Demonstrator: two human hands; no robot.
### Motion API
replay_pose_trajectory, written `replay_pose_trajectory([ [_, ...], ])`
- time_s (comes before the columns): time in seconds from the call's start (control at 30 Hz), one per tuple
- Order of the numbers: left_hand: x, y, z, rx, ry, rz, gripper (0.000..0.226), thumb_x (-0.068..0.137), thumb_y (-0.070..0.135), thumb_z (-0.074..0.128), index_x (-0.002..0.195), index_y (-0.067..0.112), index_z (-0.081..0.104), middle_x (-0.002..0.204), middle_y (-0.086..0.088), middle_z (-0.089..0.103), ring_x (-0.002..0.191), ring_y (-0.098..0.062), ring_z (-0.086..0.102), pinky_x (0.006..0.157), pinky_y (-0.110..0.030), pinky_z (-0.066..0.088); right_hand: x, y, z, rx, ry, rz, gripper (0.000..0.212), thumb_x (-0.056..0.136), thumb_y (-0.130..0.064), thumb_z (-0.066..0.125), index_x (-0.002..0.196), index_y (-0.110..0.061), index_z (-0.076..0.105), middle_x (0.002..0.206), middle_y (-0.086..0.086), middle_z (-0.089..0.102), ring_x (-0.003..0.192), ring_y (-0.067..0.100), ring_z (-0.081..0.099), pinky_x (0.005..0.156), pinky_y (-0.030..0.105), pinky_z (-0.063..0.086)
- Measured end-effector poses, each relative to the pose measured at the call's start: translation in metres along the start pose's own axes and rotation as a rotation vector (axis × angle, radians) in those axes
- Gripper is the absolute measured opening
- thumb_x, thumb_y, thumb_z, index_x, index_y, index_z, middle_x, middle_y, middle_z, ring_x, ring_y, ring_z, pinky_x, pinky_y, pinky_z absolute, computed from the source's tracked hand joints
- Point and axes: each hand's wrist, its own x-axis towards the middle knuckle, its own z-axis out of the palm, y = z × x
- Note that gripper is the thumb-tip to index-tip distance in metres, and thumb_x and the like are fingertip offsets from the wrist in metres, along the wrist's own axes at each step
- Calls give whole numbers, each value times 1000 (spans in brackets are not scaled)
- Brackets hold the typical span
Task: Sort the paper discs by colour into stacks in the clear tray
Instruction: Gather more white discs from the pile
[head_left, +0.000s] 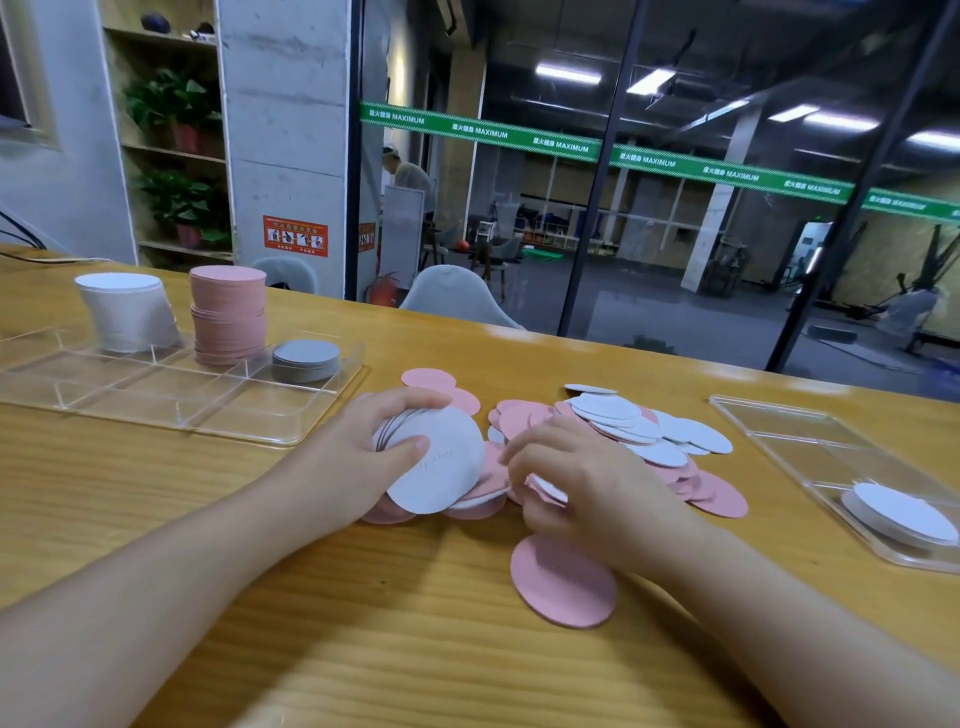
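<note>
On glass: MAXIMUM | left hand (363, 452) fingers grip white discs (441, 462) | right hand (587, 488) fingers curled, unclear

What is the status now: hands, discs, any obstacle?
Left hand grips white bunch; right hand picking in loose pile. Clear tray holds white, pink, grey stacks. Nothing blocks the tray.

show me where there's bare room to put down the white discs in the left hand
Free: the front compartments of the clear tray, before the white stack, pink stack and grey stack; also bare table between the forearms. Crowded: the loose disc pile by the right hand. The left hand grips white discs.
</note>
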Motion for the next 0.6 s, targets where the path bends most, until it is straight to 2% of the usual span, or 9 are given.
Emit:
replay_pose_trajectory([
  [0.07, 1, 0, 0, -19, 8, 5, 40, 90, 14, 59, 102, 52, 55, 120, 10, 54, 108, 2, 48, 85, -14, 37, 1, 1, -1, 38, 83, 34, 12, 85, -27, 48, 84, -17, 55, 94, -11, 56, 90, 4, 49, 74, 19, 44],
  [0.13, 0, -1, 0, -51, -1, -3, 37, 90, 18, 60, 102, 53, 58, 119, 8, 55, 106, 0, 52, 89, -22, 43, 3, -3, -1, 108, 118, 97, 13, 87, -28, 45, 87, -18, 53, 89, -20, 46, 85, -8, 40, 75, 7, 34],
  [0.23, -2, 0, 1, -70, -25, -15, 31, 86, 30, 59, 102, 57, 60, 117, 12, 53, 106, -3, 53, 84, -35, 53, 5, -9, 2, 243, 118, 261, 8, 91, -23, 47, 84, -26, 50, 80, -24, 45, 81, -7, 44, 69, 8, 34],
  [0.3, -3, 0, 2, -62, -44, -9, 35, 91, 22, 58, 102, 55, 60, 114, 18, 48, 106, -2, 51, 72, -31, 57, 7, -12, 5, 372, 137, 410, 18, 93, -18, 50, 81, -31, 49, 80, -20, 50, 75, -2, 50, 65, 12, 39],
  [0.37, -3, 4, 2, -64, -73, -2, 34, 91, 22, 59, 104, 53, 58, 111, 21, 46, 103, 3, 50, 62, -28, 57, 9, -18, 7, 519, 149, 511, 14, 94, -16, 52, 82, -22, 53, 79, -12, 55, 62, 3, 56, 60, 17, 46],
  [0.4, -4, 5, 2, -61, -91, 9, 33, 89, 24, 61, 104, 53, 58, 111, 22, 45, 102, 7, 49, 65, -28, 58, 10, -22, 7, 571, 140, 537, 12, 94, -15, 52, 82, -17, 54, 77, -8, 58, 57, 4, 57, 58, 18, 48],
  [0.43, -4, 5, 3, -28, -104, 36, 34, 87, 26, 63, 104, 55, 56, 112, 23, 45, 103, 11, 47, 76, -29, 56, 11, -26, 8, 613, 123, 554, 12, 94, -15, 52, 82, -15, 54, 74, -4, 60, 55, 6, 59, 58, 20, 49],
  [0.5, -4, 4, 3, 48, -112, 89, 39, 84, 27, 67, 105, 57, 56, 116, 25, 45, 108, 16, 43, 94, -21, 44, 12, -34, 8, 669, 87, 547, 13, 93, -13, 54, 81, -18, 55, 72, -2, 64, 58, 7, 62, 61, 22, 51],
  [0.6, -6, 8, 5, 76, -111, 151, 52, 85, 21, 67, 111, 62, 48, 118, 23, 47, 113, 12, 43, 92, -4, 32, 14, -36, 8, 579, 75, 459, 17, 90, -14, 58, 80, -27, 55, 76, -10, 64, 70, 4, 62, 66, 18, 49],
])
